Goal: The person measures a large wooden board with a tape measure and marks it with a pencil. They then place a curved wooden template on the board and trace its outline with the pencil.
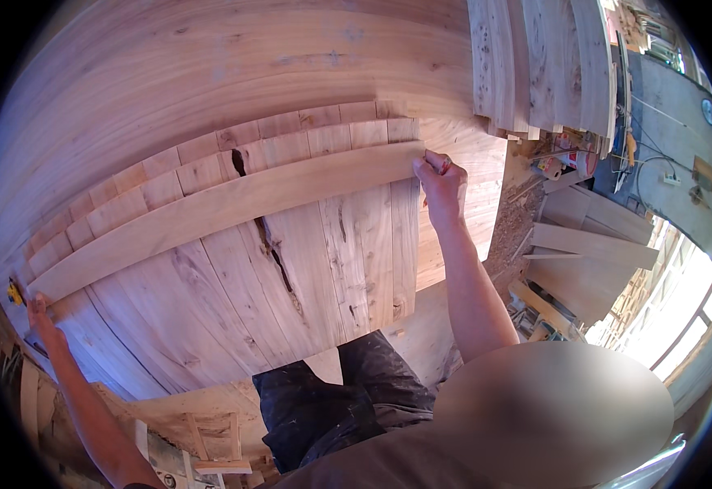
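A long, smooth, pale wooden strip point(233, 202) lies crosswise over a row of planks point(209, 306) set side by side. My right hand point(442, 189) closes on its right end, thumb and fingers pinching the edge. At the far left, my left hand point(40, 316) grips the other end; its fingers are partly hidden. One plank under the strip has a long dark crack point(273, 253) that runs out on both sides of it. Beyond the strip, the plank ends form two stepped rows. A small yellow and black object point(15, 292) sits just past my left hand.
Under the planks is a wide wooden worktop point(290, 49). A stack of boards point(543, 65) stands at the back right. On the floor to the right lie sheets and offcuts point(584, 244), with a white and red container point(584, 159) nearby. Wooden framing point(217, 440) is at the lower left.
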### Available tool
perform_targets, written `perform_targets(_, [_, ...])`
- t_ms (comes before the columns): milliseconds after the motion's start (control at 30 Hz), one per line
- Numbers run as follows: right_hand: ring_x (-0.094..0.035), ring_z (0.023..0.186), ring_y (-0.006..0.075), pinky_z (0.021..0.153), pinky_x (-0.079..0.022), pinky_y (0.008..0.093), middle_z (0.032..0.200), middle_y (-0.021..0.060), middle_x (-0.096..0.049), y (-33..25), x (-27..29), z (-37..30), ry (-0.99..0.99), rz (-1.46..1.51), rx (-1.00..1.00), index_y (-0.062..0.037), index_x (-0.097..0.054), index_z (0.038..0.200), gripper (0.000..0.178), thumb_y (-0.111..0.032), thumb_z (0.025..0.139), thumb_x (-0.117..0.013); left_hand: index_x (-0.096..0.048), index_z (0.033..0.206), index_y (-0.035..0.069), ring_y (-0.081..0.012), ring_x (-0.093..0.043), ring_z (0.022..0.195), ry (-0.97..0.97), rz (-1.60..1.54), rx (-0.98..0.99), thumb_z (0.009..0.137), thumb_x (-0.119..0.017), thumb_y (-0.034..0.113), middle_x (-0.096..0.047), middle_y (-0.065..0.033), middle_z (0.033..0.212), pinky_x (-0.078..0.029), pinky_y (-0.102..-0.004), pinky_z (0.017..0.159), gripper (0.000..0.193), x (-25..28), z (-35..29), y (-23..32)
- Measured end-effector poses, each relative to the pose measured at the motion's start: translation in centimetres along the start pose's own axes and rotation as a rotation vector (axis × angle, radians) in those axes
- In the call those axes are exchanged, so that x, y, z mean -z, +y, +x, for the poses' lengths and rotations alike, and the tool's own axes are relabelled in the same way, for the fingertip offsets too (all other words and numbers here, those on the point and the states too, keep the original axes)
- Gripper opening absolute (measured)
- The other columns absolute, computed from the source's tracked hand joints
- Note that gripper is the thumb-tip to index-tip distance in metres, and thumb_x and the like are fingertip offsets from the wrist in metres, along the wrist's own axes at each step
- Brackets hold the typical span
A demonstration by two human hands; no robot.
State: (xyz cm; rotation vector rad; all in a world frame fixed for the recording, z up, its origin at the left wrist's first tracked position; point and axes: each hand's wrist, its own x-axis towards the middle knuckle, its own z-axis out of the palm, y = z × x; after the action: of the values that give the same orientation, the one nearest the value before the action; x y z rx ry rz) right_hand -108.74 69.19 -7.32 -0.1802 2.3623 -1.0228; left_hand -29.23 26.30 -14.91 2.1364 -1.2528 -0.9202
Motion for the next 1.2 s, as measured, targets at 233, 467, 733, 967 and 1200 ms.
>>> perform_targets(233, [-0.054,0.08,0.0064,0.07,-0.046,0.025,0.09,0.0013,-0.065,0.0,0.0,0.1,-0.005,-0.015,-0.02,0.0075,-0.072,0.101,0.027,-0.015,0.087,-0.075,-0.034,0.156,-0.002,-0.0281,-0.043,0.14,0.007,0.01,0.023,0.096,-0.071,0.029,-0.046,-0.0171,0.154,-0.034,-0.0439,0.116,0.077,0.0,0.0,0.3])
perform_targets(467, [-0.055,0.083,0.0072,0.072,-0.046,0.0253,0.095,0.003,-0.065,0.4,0.0,0.2,-0.007,0.018,-0.012,0.0073,-0.073,0.101,0.026,-0.014,0.086,-0.075,-0.033,0.156,-0.003,-0.0284,-0.043,0.14,-0.046,-0.006,0.004,0.096,-0.071,0.029,-0.045,-0.0173,0.155,-0.033,-0.0429,0.117,0.078,0.3,0.1,0.0])
perform_targets(733, [-0.058,0.085,0.0078,0.074,-0.047,0.025,0.099,0.0043,-0.067,0.1,0.1,0.2,-0.025,0.026,-0.017,0.0072,-0.073,0.104,0.026,-0.013,0.087,-0.075,-0.036,0.154,-0.004,-0.0281,-0.043,0.14,-0.015,0.02,0.007,0.096,-0.072,0.028,-0.044,-0.0172,0.155,-0.034,-0.0423,0.116,0.075,0.6,0.7,-0.2])
perform_targets(967, [-0.058,0.086,0.0078,0.075,-0.048,0.0249,0.098,0.0034,-0.067,0.0,0.1,0.1,-0.023,0.053,-0.048,0.0066,-0.073,0.106,0.026,-0.011,0.088,-0.076,-0.037,0.154,-0.003,-0.0274,-0.045,0.138,-0.003,0.029,0.026,0.096,-0.071,0.028,-0.046,-0.0165,0.154,-0.037,-0.0433,0.113,0.074,0.7,0.0,0.4])
perform_targets(1200, [-0.05,0.07,0.0049,0.06,-0.04,0.0218,0.084,-0.0017,-0.062,0.4,0.1,0.2,-0.037,0.052,0.045,0.0044,-0.073,0.11,0.023,-0.009,0.091,-0.074,-0.037,0.154,-0.004,-0.0284,-0.045,0.138,-0.037,0.025,0.033,0.095,-0.072,0.029,-0.044,-0.017,0.155,-0.037,-0.0434,0.114,0.076,1.1,0.8,-0.1])
